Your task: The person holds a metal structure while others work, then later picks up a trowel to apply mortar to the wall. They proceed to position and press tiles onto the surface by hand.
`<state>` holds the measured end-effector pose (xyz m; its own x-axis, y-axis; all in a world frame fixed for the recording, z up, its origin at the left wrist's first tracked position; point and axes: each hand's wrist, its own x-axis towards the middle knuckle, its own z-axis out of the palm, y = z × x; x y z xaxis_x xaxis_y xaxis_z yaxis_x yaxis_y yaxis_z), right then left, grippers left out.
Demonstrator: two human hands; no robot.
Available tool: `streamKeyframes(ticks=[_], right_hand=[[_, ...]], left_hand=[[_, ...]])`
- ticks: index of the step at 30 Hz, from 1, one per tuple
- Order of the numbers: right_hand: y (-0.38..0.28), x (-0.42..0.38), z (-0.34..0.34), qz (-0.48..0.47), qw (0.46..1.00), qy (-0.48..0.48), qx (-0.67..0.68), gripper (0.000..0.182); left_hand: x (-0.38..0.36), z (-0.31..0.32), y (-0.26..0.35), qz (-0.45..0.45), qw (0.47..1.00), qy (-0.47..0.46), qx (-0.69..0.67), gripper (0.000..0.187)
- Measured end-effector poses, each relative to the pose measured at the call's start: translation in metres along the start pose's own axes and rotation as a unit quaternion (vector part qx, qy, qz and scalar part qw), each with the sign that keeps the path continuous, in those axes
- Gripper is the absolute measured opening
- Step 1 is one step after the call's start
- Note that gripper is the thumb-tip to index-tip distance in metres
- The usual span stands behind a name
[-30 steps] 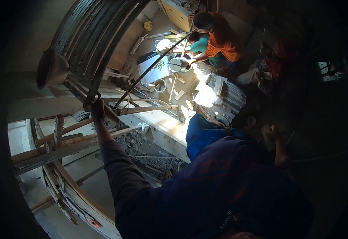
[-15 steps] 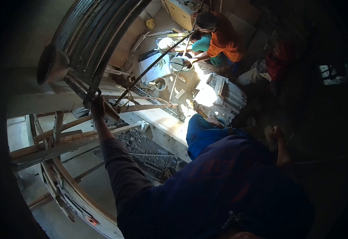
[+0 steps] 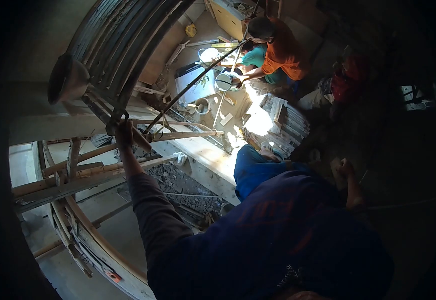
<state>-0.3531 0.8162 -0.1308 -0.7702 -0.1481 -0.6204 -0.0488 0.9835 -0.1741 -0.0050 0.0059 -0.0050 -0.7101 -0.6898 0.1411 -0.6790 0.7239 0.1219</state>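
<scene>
My left hand (image 3: 124, 134) is raised at the end of the outstretched arm, its fingers closed around the end of a wooden bar (image 3: 98, 109). A short piece of wood (image 3: 142, 141) sticks out just beside that hand. Up the bar stands a dark round bowl-shaped thing (image 3: 69, 80), close to long ribbed slats (image 3: 128, 45). Low on the other side, in shadow, my right hand (image 3: 347, 168) is closed on a flat brownish block (image 3: 337, 173), whose kind I cannot tell.
A person in an orange shirt (image 3: 284, 52) bends over a bucket (image 3: 224, 81), beside someone in green (image 3: 256, 57). Another bucket (image 3: 202, 106) and a white box (image 3: 197, 85) stand nearby. Bamboo poles (image 3: 93, 155) and a long rod (image 3: 193, 85) cross on the left. Planks (image 3: 285, 125) lie stacked ahead.
The view has shifted very slightly. The person in orange has moved a little, and both my hands keep their places and grips.
</scene>
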Motion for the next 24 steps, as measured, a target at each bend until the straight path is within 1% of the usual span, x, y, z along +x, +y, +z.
streamKeyframes(ticks=[2,5,8,11,14,17,20,24], right_hand=[[-0.003,0.002,-0.001,0.0,1.0,-0.009,-0.006,0.041],[-0.002,0.004,0.003,-0.006,1.0,-0.005,-0.003,0.042],[0.013,0.014,0.016,-0.016,1.0,0.006,-0.001,0.043],[0.012,0.014,0.018,-0.013,1.0,0.001,0.004,0.044],[0.007,0.011,0.015,-0.01,1.0,-0.005,0.01,0.044],[0.004,0.009,0.014,-0.02,1.0,0.005,0.003,0.043],[0.002,0.007,0.012,-0.02,1.0,0.015,0.004,0.042],[0.003,0.007,0.008,-0.018,1.0,0.01,0.003,0.04]], left_hand=[[0.0,0.0,-0.001,-0.017,0.999,-0.029,-0.017,0.035],[0.0,-0.001,-0.001,0.008,1.0,-0.021,-0.02,0.036],[0.0,0.003,-0.005,-0.009,0.999,-0.014,-0.034,0.035],[-0.003,-0.011,0.014,0.009,0.999,-0.006,-0.036,0.036],[-0.003,-0.014,0.018,0.007,1.0,-0.011,-0.013,0.036],[-0.002,-0.01,0.015,-0.031,0.997,-0.023,-0.063,0.035],[-0.002,-0.008,0.014,-0.026,0.998,0.004,-0.063,0.036],[-0.003,-0.01,0.013,-0.018,0.999,-0.025,-0.044,0.037]])
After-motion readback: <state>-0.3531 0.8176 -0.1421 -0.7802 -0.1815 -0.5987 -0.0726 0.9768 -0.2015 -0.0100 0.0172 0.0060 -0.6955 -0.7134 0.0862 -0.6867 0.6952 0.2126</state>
